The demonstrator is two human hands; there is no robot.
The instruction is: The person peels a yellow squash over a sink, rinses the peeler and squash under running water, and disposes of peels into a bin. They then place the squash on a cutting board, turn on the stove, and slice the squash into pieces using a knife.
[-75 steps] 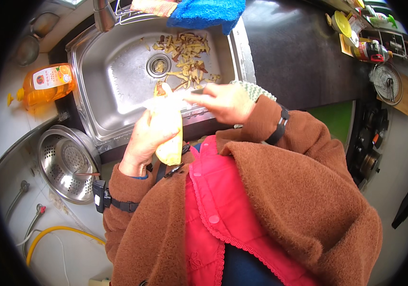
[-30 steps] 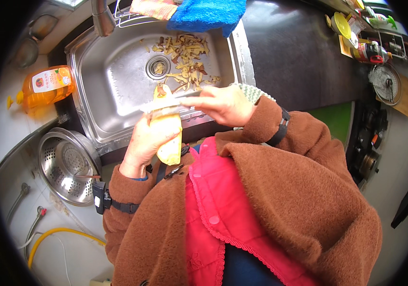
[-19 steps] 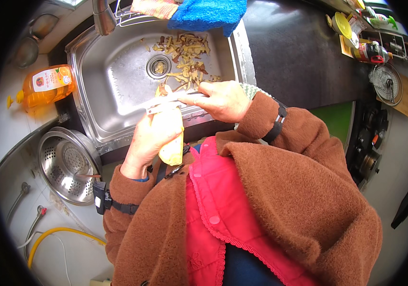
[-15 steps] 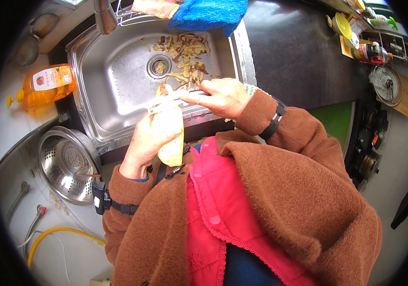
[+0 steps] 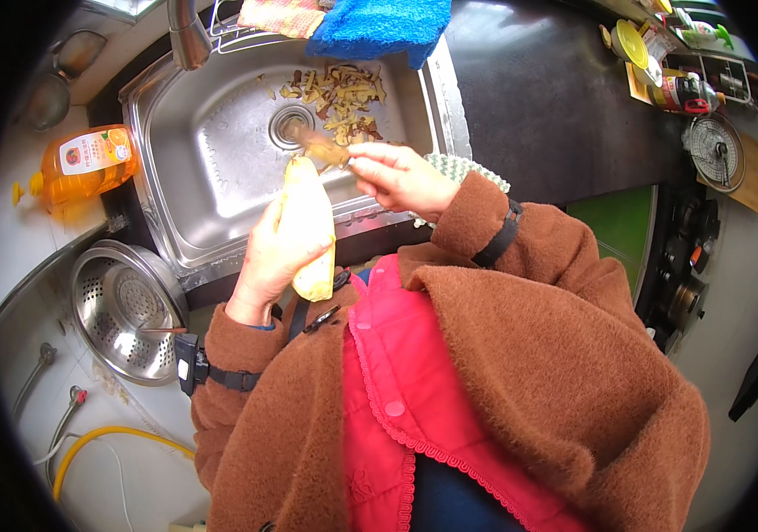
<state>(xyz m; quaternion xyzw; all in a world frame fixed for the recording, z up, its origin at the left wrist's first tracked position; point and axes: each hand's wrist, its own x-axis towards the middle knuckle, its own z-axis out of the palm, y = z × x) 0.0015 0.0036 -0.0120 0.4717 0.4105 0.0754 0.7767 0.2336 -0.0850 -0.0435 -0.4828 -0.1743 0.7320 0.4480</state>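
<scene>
My left hand (image 5: 265, 257) is wrapped round a long, pale yellow peeled root (image 5: 308, 222) that looks like a sweet potato. It is held tilted over the sink's front edge, its upper end pointing into the basin. Just beyond that end, my right hand (image 5: 401, 177) grips a peeler (image 5: 326, 149), fingers closed on its handle. The peeler's head is smeared by motion and looks brownish; it is apart from the root. Brown and yellow peelings (image 5: 343, 97) lie in the sink (image 5: 228, 133), right of the drain.
An orange soap bottle (image 5: 86, 164) stands left of the sink, near a steel colander (image 5: 126, 306). The faucet (image 5: 188, 35) and a blue towel (image 5: 383, 31) are at the back. A dark counter (image 5: 565, 106) stretches right; a green-and-white knitted cloth (image 5: 468, 168) lies behind my right wrist.
My right hand has drawn the peeler off the root, over the basin toward the drain. The root, still in my left hand, now shows more of its upper end.
</scene>
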